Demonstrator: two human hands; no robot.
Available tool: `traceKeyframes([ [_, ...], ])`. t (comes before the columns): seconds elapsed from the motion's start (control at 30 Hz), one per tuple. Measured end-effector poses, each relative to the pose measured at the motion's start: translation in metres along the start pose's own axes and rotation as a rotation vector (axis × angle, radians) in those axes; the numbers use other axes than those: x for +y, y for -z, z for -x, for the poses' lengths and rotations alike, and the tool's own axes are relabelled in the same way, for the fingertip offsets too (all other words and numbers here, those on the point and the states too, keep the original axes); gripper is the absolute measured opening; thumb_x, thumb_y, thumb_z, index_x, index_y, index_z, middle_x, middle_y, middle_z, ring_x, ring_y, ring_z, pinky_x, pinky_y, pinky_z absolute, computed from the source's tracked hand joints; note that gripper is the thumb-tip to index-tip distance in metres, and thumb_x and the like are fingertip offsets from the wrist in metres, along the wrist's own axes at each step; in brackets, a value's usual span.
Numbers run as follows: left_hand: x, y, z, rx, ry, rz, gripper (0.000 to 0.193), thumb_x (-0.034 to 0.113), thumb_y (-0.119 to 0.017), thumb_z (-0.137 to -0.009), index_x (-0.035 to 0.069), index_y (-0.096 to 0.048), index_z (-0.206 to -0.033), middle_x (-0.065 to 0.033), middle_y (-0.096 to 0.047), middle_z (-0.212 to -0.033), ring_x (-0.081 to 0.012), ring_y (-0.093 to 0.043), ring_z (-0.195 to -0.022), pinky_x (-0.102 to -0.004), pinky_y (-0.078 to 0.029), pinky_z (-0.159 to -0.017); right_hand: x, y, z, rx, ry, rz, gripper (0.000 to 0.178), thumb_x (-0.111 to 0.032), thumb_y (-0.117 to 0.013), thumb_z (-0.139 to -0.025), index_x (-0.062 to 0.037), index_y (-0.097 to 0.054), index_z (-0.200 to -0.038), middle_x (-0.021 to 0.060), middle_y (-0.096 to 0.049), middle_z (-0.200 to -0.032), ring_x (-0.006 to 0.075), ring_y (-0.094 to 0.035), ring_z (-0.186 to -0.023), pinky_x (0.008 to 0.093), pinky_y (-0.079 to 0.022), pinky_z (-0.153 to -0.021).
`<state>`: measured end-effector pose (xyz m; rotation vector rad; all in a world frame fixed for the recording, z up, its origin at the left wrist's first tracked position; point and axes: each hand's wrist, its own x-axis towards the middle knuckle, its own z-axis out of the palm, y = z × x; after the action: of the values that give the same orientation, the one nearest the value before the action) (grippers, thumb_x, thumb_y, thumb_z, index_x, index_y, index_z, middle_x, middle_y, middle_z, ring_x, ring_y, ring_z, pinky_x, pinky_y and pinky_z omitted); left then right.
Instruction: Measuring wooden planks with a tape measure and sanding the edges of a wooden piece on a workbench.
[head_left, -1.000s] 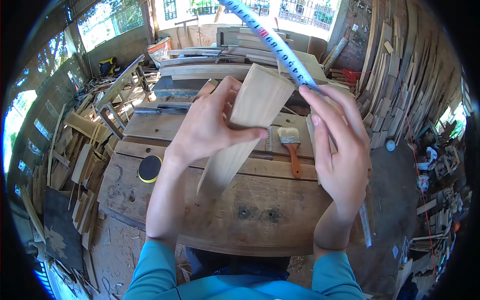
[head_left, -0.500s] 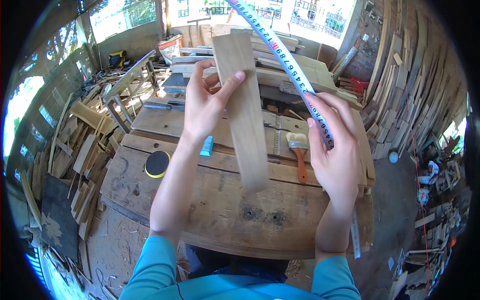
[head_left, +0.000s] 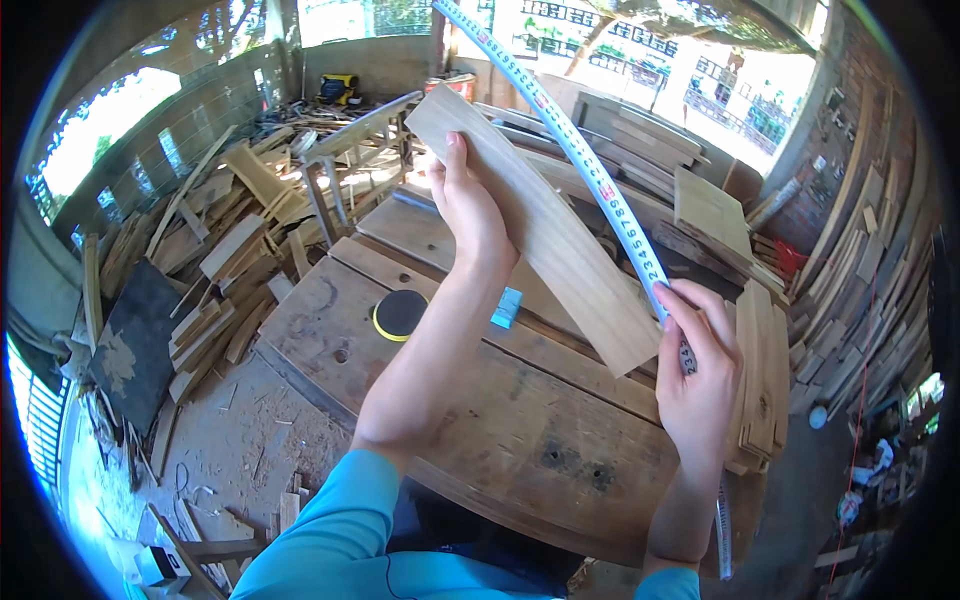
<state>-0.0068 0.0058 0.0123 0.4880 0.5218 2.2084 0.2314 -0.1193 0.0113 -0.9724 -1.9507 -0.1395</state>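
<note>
A flat wooden board (head_left: 560,250) slants over the workbench, its far end at the upper left. My left hand (head_left: 472,205) grips it near that far end, thumb laid on its face. In my right hand (head_left: 700,370), a white tape measure blade (head_left: 585,155) is pinched between thumb and fingers. The blade curves away to the top of the view, beside the board's right edge. Close to my right fingers is the board's near end, with a small gap between. Another stretch of marked strip shows below my right wrist.
The wooden workbench (head_left: 480,430) bears a black disc with a yellow rim (head_left: 401,314) and a small light-blue block (head_left: 507,307). Stacked boards (head_left: 762,370) lie on its right side. Scrap wood (head_left: 225,300) is heaped at left; long planks (head_left: 850,200) lean against the right wall.
The board has turned from nearly upright to a slant, its near end swinging right toward my right hand. Both hands appear further right and lower. The paintbrush is now out of sight.
</note>
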Motion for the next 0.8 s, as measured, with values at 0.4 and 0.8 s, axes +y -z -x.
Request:
traceKeyframes([
  [0.4, 0.027, 0.019, -0.032, 0.051, -0.043, 0.084, 0.060, 0.055, -0.059, -0.110, 0.008, -0.046, -0.145, -0.0106, -0.058, -0.135, -0.0242, -0.058, -0.127, -0.0451, -0.046, -0.113, -0.003, 0.026, -0.006, -0.051, -0.058, -0.098, 0.024, 0.012, -0.067, -0.095, 0.0024, -0.079, -0.113, 0.0169, -0.079, -0.115, 0.0293, -0.079, -0.103, 0.0356, -0.060, -0.091],
  [0.8, 0.040, 0.027, -0.042, 0.070, -0.122, 0.118, 0.061, 0.057, -0.059, -0.109, 0.009, -0.047, -0.145, -0.0112, -0.057, -0.140, -0.0254, -0.055, -0.133, -0.0452, -0.041, -0.117, 0.031, 0.051, -0.004, -0.090, 0.083, 0.043, 0.024, 0.010, -0.071, -0.091, -0.0008, -0.080, -0.111, 0.0148, -0.081, -0.110, 0.0295, -0.080, -0.100, 0.0348, -0.060, -0.088],
])
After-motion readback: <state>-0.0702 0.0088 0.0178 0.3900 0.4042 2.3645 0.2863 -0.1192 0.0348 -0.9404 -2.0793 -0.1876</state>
